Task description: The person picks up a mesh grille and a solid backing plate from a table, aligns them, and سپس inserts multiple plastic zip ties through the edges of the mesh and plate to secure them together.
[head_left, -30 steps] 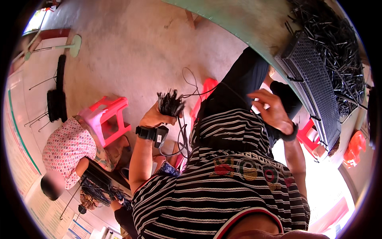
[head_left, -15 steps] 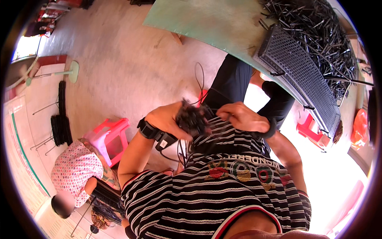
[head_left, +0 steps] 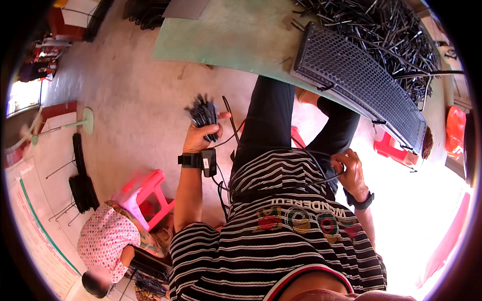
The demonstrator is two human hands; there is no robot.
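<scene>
My left hand is held out over the floor to the left of my thigh, closed around a bundle of short, thin black strips whose ends fan out at the top. A black device is strapped to that wrist. Low by my right thigh, my right hand is bent, its thumb and fingers pinched on a thin black cable. That cable curves across my lap and striped shirt. More black cord loops hang beside my left hand.
A green-topped table stands ahead, bearing a black perforated rack and a big heap of black strips. Pink stools are at left, beside a seated person in a dotted top. A red bag hangs at far right.
My hands have moved apart. The left went outward and away from me with the bundle; the right went out to the right and nearer me. The cable now stretches across my lap.
</scene>
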